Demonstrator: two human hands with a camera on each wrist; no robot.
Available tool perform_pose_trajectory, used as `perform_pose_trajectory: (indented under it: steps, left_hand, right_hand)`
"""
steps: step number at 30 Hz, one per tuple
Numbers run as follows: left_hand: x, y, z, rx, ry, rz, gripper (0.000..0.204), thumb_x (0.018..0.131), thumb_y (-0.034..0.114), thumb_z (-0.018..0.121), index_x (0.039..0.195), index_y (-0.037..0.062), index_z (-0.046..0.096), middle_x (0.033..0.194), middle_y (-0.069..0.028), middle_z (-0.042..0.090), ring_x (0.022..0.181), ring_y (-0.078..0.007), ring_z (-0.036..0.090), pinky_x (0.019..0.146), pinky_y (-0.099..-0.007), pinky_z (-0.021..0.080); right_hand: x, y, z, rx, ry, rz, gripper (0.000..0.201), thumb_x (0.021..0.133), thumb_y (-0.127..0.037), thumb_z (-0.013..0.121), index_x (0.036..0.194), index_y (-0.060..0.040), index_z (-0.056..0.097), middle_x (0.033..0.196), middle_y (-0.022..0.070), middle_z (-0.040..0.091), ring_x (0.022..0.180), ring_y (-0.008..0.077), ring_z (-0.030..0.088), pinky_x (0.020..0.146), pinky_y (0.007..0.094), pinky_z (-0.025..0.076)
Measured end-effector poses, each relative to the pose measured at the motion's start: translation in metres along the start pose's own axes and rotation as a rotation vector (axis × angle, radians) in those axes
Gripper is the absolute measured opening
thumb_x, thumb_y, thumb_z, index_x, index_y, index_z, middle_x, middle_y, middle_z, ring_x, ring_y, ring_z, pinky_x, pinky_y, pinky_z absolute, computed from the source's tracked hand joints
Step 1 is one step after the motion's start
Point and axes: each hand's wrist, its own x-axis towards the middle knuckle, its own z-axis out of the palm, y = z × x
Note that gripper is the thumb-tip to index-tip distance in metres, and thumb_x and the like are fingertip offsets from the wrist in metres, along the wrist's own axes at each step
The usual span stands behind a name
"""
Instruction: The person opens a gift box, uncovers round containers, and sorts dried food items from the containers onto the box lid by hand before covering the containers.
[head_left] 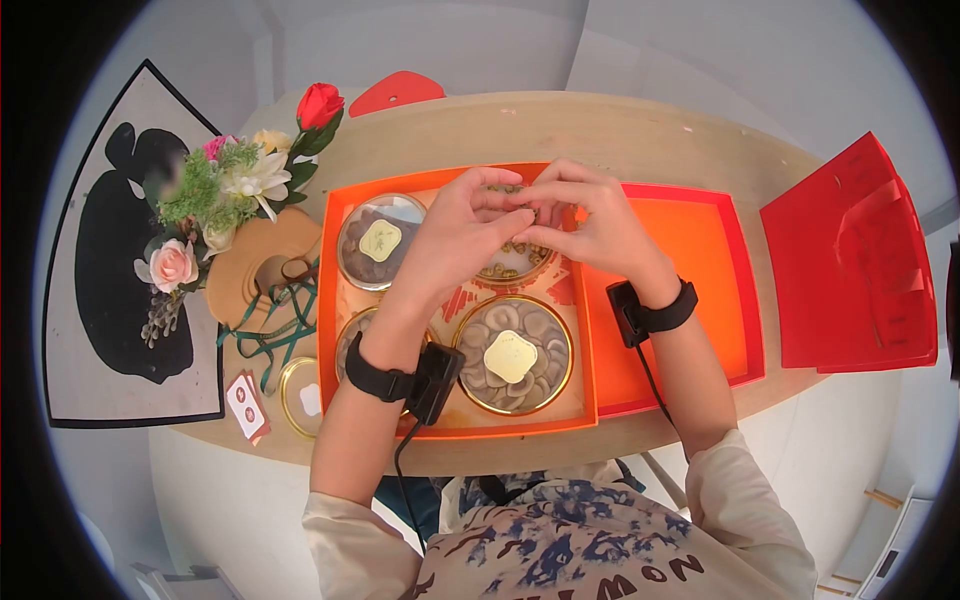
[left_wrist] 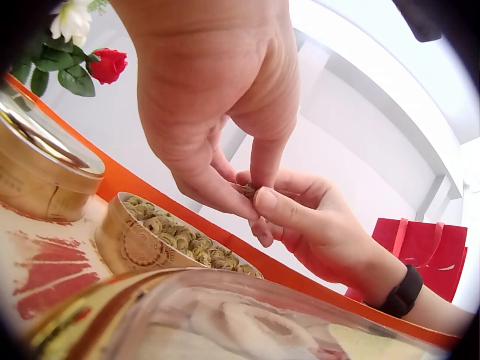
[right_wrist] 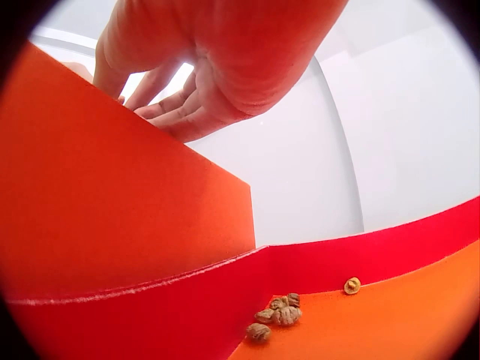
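Both hands meet over an open round tin (left_wrist: 135,244) filled with small, greenish-brown, curled dried pieces (left_wrist: 176,238). Between the fingertips is one small brown dried piece (left_wrist: 248,191). My left hand (head_left: 455,235) pinches it from above, fingers pointing down. The right hand (head_left: 592,215) holds it from the other side, its thumb pressed near the piece. In the head view the hands partly cover the tin. The tin stands in an orange box (head_left: 586,350) beside lidded tins, one of them a clear-topped tin (head_left: 545,390) of pale slices.
A red-walled orange tray (head_left: 680,300) adjoins the box; several dried pieces (right_wrist: 283,313) lie in its corner. A red gift bag (head_left: 850,270) stands at right. Flowers (head_left: 255,180), green ribbon (head_left: 295,310), cards (head_left: 246,405) and a round lid (head_left: 292,385) are at left.
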Motion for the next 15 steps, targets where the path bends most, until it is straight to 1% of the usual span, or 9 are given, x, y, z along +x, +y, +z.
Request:
perform_pose_trajectory:
  steps: [3, 5, 6, 8, 9, 11, 13, 15]
  left_hand:
    - [0.0009, 0.0009, -0.0013, -0.006, -0.023, -0.017, 0.046, 0.090, 0.010, 0.071, 0.131, -0.0007, 0.053, 0.118, -0.0153, 0.065, 0.107, -0.0184, 0.066, 0.085, -0.0298, 0.054]
    - [-0.0010, 0.0042, 0.0012, 0.000, -0.006, -0.030, 0.047, 0.091, 0.007, 0.072, 0.133, -0.0007, 0.052, 0.115, -0.0118, 0.066, 0.107, -0.0156, 0.065, 0.091, -0.0296, 0.052]
    - [-0.0006, 0.0025, 0.0009, -0.002, -0.007, -0.032, 0.047, 0.091, 0.007, 0.072, 0.133, -0.0007, 0.052, 0.115, -0.0118, 0.066, 0.107, -0.0156, 0.065, 0.091, -0.0296, 0.052]
    - [0.0006, -0.0010, -0.0004, -0.009, -0.021, -0.004, 0.052, 0.089, 0.012, 0.074, 0.134, -0.0001, 0.051, 0.120, -0.0134, 0.063, 0.107, -0.0183, 0.066, 0.083, -0.0295, 0.054]
    - [0.0003, -0.0015, 0.0003, -0.010, -0.020, -0.004, 0.052, 0.089, 0.012, 0.074, 0.134, -0.0001, 0.051, 0.120, -0.0134, 0.063, 0.107, -0.0183, 0.066, 0.083, -0.0295, 0.054]
    - [-0.0013, -0.0014, 0.0025, 0.002, 0.059, 0.027, 0.056, 0.088, 0.013, 0.074, 0.137, 0.0007, 0.049, 0.124, -0.0135, 0.060, 0.108, -0.0184, 0.066, 0.083, -0.0302, 0.054]
    - [0.0004, -0.0034, 0.0011, 0.006, 0.060, 0.035, 0.058, 0.088, 0.015, 0.075, 0.138, 0.0011, 0.048, 0.126, -0.0139, 0.059, 0.109, -0.0188, 0.066, 0.084, -0.0302, 0.054]
    - [0.0010, -0.0042, 0.0002, 0.011, 0.061, 0.041, 0.060, 0.088, 0.016, 0.075, 0.140, 0.0015, 0.047, 0.128, -0.0144, 0.058, 0.109, -0.0193, 0.066, 0.085, -0.0302, 0.054]
  right_hand:
    - [0.0009, 0.0010, 0.0006, -0.008, 0.002, -0.009, 0.026, 0.079, -0.005, 0.080, 0.105, -0.0040, 0.077, 0.092, 0.0044, 0.067, 0.073, 0.0134, 0.063, 0.065, 0.0271, 0.053]
    - [0.0010, 0.0020, 0.0006, -0.047, 0.013, -0.027, 0.025, 0.079, -0.004, 0.079, 0.105, -0.0040, 0.077, 0.092, 0.0043, 0.067, 0.073, 0.0136, 0.064, 0.065, 0.0272, 0.053]
    - [0.0006, 0.0024, 0.0008, -0.087, 0.024, -0.045, 0.024, 0.080, -0.002, 0.077, 0.104, -0.0040, 0.077, 0.092, 0.0043, 0.068, 0.073, 0.0138, 0.064, 0.065, 0.0272, 0.053]
    - [0.0005, 0.0004, 0.0013, -0.098, 0.029, -0.051, 0.024, 0.080, -0.001, 0.076, 0.103, -0.0039, 0.077, 0.092, 0.0047, 0.068, 0.073, 0.0145, 0.064, 0.065, 0.0274, 0.053]
    - [0.0007, -0.0004, 0.0016, -0.110, 0.036, -0.059, 0.023, 0.080, 0.000, 0.075, 0.103, -0.0038, 0.077, 0.093, 0.0051, 0.068, 0.074, 0.0152, 0.065, 0.064, 0.0275, 0.053]
    - [0.0006, 0.0000, 0.0026, -0.139, 0.032, -0.070, 0.022, 0.080, 0.000, 0.075, 0.102, -0.0037, 0.076, 0.093, 0.0056, 0.069, 0.074, 0.0161, 0.065, 0.064, 0.0280, 0.054]
    - [0.0006, 0.0019, 0.0038, -0.166, 0.028, -0.081, 0.021, 0.080, -0.001, 0.075, 0.101, -0.0036, 0.076, 0.093, 0.0061, 0.069, 0.075, 0.0170, 0.066, 0.065, 0.0285, 0.054]
    - [0.0011, 0.0055, 0.0053, -0.227, 0.088, -0.144, 0.019, 0.082, -0.006, 0.075, 0.102, -0.0050, 0.077, 0.093, 0.0088, 0.070, 0.072, 0.0209, 0.067, 0.064, 0.0309, 0.056]
